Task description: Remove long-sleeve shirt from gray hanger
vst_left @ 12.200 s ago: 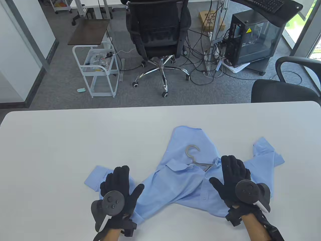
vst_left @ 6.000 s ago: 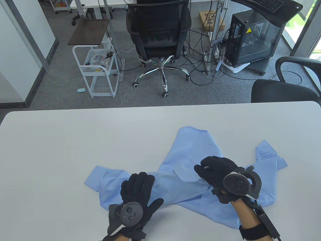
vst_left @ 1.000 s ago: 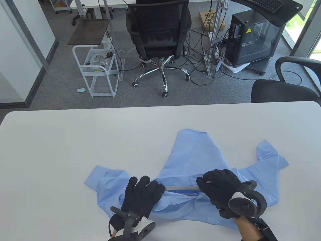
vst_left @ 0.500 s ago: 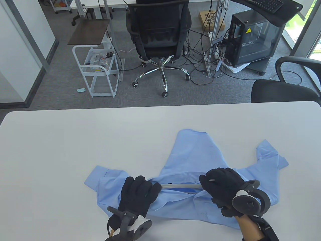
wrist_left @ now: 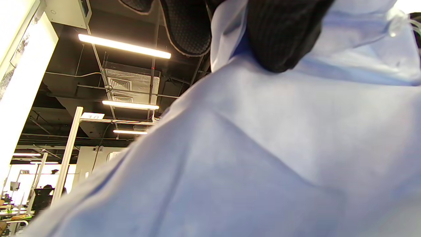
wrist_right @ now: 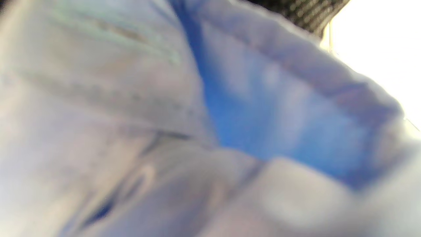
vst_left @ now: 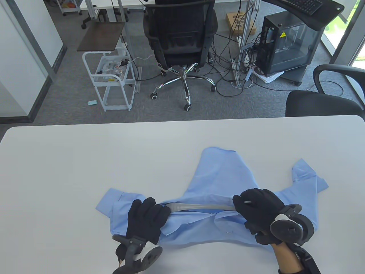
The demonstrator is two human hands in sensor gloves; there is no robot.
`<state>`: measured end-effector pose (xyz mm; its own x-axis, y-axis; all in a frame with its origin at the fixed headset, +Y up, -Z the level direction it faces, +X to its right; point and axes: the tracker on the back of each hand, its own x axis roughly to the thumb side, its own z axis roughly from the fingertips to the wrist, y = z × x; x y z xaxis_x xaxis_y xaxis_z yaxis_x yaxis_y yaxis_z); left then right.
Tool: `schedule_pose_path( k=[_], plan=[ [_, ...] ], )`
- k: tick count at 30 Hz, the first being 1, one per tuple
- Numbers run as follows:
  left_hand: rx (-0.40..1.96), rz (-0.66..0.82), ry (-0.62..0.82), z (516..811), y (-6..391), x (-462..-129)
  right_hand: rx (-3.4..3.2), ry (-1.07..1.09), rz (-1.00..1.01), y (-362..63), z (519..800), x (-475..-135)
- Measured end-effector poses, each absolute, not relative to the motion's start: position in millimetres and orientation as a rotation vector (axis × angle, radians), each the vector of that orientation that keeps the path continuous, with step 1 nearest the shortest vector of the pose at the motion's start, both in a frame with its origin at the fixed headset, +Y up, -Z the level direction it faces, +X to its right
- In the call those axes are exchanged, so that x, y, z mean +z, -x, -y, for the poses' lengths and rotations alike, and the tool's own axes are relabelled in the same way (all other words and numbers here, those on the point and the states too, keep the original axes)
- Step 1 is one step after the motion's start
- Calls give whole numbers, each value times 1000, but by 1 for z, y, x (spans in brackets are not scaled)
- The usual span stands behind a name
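Both hands low in the frame, my left hand [vst_left: 147,218] gripping a bunch of light-blue shirt [vst_left: 219,177] fabric, my right hand [vst_left: 261,209] closed around the gray hanger [vst_left: 199,206], its bar bared between them, white table [vst_left: 85,159] beneath.

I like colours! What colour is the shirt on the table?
Light blue. The shirt shows best in the table view.
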<state>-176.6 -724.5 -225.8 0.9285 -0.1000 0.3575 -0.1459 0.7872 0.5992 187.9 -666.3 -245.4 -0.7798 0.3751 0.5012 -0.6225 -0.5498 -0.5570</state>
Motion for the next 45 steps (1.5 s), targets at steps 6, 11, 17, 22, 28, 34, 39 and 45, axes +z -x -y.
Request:
schedule_pose_path(
  k=[6,11,17,22,28,34,39,45],
  plan=[
    [27,387,-682,724,177,-226,2301,-430,1016,-193,666,-245],
    [24,386,-680,725,178,-227,2297,-421,1012,-195,665,-245],
    [10,397,-669,727,176,-229,2299,-397,1011,-200,666,-246],
    [3,404,-666,727,175,-229,2297,-385,1011,-202,665,-246],
    [6,398,-654,727,176,-229,2294,-383,1003,-202,665,-246],
    [19,394,-647,727,178,-230,2295,-382,1001,-202,666,-246],
    [28,385,-643,727,180,-231,2290,-377,1000,-203,666,-247],
    [37,379,-635,729,182,-234,2282,-367,1005,-205,665,-247]
  ],
)
